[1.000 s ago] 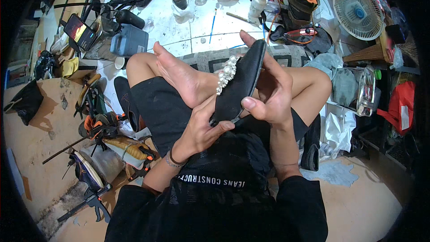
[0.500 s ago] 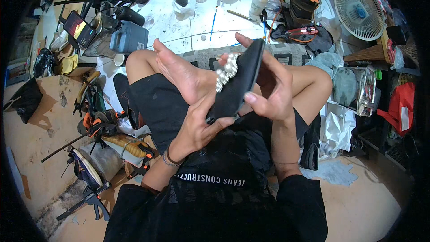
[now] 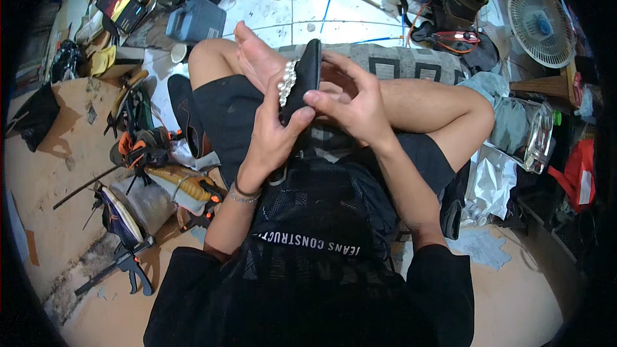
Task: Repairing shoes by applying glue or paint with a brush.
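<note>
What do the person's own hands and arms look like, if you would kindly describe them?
The left hand and right hand are ungloved. The left wrist wears a thin dark band and a silvery bracelet; the right wrist shows nothing worn. The left sleeve and right sleeve are short and black, leaving the forearms bare.

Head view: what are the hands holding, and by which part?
A black pearl-trimmed shoe: the left hand grips its near end; the right hand holds its right-hand side, thumb on the edge.
</note>
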Demonstrator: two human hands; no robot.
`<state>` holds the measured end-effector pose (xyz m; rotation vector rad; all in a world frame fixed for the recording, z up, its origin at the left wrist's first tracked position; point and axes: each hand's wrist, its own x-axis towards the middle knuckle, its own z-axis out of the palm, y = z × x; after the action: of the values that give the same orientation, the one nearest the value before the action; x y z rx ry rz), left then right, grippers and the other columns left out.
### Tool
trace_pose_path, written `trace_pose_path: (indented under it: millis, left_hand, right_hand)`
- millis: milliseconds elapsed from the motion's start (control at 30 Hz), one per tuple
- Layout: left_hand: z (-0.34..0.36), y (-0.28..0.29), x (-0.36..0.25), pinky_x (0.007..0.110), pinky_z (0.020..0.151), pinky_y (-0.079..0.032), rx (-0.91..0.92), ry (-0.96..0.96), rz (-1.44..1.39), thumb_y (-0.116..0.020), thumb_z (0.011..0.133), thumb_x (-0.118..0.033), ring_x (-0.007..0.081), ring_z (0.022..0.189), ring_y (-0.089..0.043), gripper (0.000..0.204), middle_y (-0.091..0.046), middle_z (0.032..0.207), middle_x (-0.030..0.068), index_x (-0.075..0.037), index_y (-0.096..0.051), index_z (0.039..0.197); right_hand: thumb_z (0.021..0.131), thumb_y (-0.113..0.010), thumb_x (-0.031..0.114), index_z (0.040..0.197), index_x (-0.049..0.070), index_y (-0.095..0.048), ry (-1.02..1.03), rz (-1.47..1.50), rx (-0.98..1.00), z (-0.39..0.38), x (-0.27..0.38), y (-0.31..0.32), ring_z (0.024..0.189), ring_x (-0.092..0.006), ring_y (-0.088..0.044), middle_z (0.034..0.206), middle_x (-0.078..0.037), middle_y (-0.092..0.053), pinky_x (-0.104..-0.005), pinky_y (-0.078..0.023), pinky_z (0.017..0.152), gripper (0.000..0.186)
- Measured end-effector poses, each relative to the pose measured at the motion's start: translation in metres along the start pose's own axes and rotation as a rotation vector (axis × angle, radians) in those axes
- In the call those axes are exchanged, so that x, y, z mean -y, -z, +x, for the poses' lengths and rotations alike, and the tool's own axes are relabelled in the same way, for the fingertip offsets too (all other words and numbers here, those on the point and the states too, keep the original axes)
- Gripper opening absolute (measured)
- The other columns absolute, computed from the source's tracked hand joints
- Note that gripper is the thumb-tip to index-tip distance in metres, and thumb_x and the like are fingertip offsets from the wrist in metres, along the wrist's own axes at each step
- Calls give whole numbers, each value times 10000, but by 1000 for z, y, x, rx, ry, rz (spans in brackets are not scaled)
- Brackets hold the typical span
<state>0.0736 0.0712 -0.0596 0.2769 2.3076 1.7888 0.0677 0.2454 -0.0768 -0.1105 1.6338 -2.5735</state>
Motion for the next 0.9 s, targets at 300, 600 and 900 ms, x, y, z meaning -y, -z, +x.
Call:
trace_pose_path:
  millis: [300, 600, 900]
  left_hand:
    - [6, 2, 16, 296, 716, -513, -64, -38, 25, -666, 922, -422, 141, 813, -640, 605, -682, 893, 145, 19, -497, 1301]
    - [9, 2, 22, 304, 705, -519, -91, -18, 31, -682, 913, -420, 153, 801, -647, 683, -684, 889, 165, 70, -455, 1333]
    - [10, 2, 23, 311, 760, -525, -74, 38, 9, -682, 915, -385, 160, 879, -652, 622, -688, 967, 168, 32, -471, 1326]
  right_hand:
    - [877, -742, 77, 1396, -89, -470, -98, -66, 50, 8, -11, 10, 1106, -208, -626, 1287, -165, -587, -314, -541, 920, 609]
    - [912, -692, 110, 1376, -104, -489, -12, -201, 61, 15, -26, 16, 1199, -188, -552, 1342, -174, -571, -305, -453, 1016, 550]
    - [898, -707, 109, 1353, -99, -515, -2, -235, 50, 12, -31, 22, 1127, -163, -577, 1250, -131, -616, -292, -484, 962, 536]
